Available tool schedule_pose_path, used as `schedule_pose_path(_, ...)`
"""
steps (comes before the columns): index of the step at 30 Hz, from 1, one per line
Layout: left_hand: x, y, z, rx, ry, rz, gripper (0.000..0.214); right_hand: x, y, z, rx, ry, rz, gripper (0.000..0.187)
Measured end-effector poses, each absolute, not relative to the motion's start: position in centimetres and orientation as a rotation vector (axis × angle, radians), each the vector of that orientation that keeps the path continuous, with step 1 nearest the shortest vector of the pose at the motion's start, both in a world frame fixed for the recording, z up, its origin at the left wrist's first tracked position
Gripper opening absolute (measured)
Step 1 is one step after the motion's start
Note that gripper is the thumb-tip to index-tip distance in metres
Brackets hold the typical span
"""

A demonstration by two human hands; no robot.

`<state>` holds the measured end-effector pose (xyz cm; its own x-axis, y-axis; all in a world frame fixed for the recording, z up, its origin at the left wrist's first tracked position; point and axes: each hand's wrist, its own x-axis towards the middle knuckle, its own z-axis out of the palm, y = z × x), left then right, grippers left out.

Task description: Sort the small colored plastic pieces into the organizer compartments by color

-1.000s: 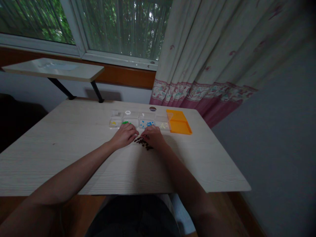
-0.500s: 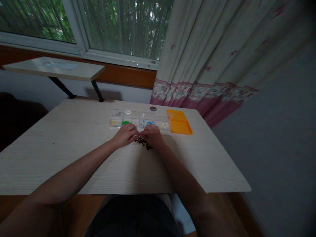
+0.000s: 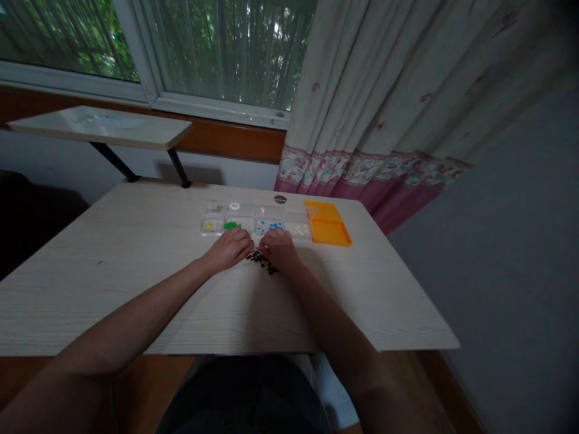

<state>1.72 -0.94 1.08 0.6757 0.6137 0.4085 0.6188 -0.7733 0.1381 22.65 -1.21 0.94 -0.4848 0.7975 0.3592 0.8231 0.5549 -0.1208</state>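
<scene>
A loose pile of small dark brown pieces [image 3: 259, 258] lies on the table between my two hands. My left hand [image 3: 230, 247] rests at the pile's left edge, its fingers curled and pressed together. On the right side, my right hand [image 3: 279, 248] hangs over the pile with its fingers bent down. Whatever the fingertips hold, if anything, is too small or hidden to make out. Just beyond the hands stand clear plastic boxes with small yellow pieces [image 3: 208, 225], green pieces [image 3: 231, 225], blue pieces [image 3: 275, 225] and pale yellow pieces [image 3: 300, 229].
An orange tray [image 3: 332, 232] lies at the right end of the clear boxes. Behind them is a round cable hole [image 3: 280, 199] in the table [image 3: 181, 295]. A raised shelf [image 3: 136, 134] on black legs stands at the back left. A curtain [image 3: 362, 163] hangs at the back right.
My fingertips, which were close together above the brown pieces, have drawn a little apart. The right hand has shifted slightly to the right. The boxes and tray stay in place.
</scene>
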Motion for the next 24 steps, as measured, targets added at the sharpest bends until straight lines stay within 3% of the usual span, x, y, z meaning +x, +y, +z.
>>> schedule_pose_path(24,-6.1,2.6,1.5,-2.264,-1.569,-0.962,0.026,31.1,1.9,0.2,-1.779,-1.537,-0.195,0.023)
